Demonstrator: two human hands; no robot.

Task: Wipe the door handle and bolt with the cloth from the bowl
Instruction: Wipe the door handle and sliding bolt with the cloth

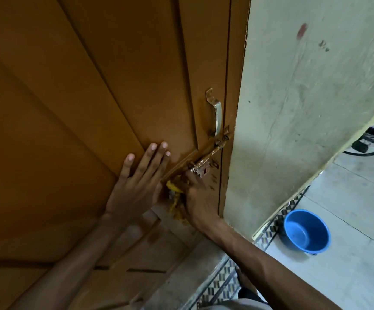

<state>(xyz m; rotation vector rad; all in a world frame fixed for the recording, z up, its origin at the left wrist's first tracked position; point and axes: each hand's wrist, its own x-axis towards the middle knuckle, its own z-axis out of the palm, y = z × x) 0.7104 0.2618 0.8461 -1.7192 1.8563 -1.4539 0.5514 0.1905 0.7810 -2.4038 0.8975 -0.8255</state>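
While the left hand (136, 186) lies flat and spread on the door (80, 97), the right hand (198, 198), gripping the yellow cloth (174, 193), sits at the bolt's (206, 156) lower end, its long axis rising up-right toward the handle (216, 113).

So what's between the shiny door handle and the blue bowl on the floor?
In the head view, the pale green wall stands between the curved silver metal door handle and the round blue plastic bowl, then a strip of patterned floor tiles.

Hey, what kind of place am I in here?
Most likely a home doorway: a painted wooden door with a metal handle and sliding bolt, a plastered wall, and a blue bowl on the floor.
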